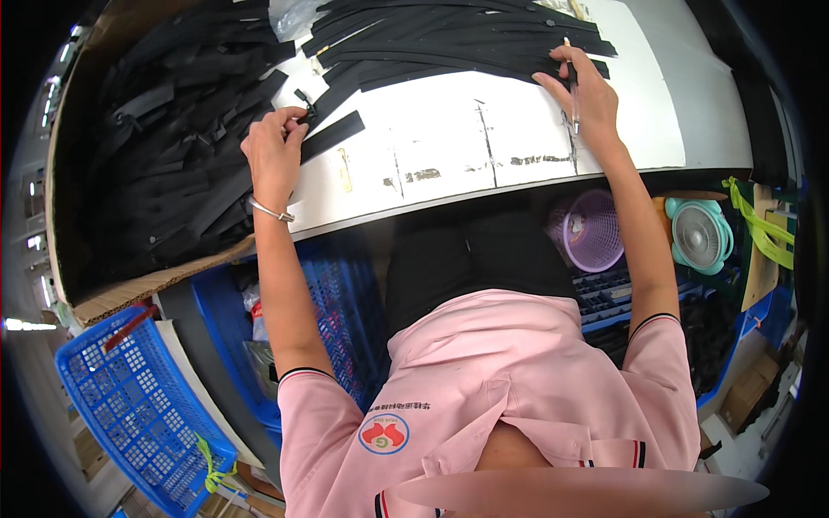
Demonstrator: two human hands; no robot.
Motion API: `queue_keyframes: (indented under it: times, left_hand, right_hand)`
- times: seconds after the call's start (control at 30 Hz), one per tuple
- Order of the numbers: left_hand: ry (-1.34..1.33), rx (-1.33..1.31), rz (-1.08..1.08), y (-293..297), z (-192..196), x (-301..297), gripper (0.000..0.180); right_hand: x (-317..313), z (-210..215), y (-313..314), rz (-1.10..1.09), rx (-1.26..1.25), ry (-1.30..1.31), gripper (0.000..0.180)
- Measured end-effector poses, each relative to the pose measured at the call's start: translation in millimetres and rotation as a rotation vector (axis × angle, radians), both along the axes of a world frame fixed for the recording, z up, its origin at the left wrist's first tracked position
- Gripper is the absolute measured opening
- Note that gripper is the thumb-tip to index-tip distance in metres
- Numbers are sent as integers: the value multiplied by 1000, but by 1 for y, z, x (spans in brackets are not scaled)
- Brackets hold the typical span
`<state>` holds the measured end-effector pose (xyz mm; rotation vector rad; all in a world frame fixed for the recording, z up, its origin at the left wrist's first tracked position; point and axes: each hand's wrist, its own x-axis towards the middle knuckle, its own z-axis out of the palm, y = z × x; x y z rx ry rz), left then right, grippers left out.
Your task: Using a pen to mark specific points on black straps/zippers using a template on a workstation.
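My left hand (275,148) pinches the end of a black zipper strip (332,135) that lies across the left part of the white table (449,151), right at the edge of a cardboard box (138,289) heaped with black zippers (173,147). A thin bracelet circles that wrist. My right hand (580,93) holds a slim pen (572,102) and rests its fingertips on the near edge of a spread of long black zipper strips (449,39) at the back of the table.
Dark marks (488,142) run along the table's front half. Below the table are a blue plastic crate (142,406) at left, another blue crate (337,311), a purple mesh basket (594,229), a small teal fan (699,233) and green straps (760,224) at right.
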<state>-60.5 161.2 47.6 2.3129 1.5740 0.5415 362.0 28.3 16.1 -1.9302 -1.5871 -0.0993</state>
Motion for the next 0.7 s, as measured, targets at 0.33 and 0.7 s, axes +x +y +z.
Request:
queue_keyframes:
  times: [0.33,0.7]
  left_hand:
    - [94,184,-93,1,-9,6,14]
    - [-41,-154,-142,16,12,14,27]
  right_hand:
    - [-1,-5,3,70,129,-100,38]
    - [-1,-9,3,32,142,-77,40]
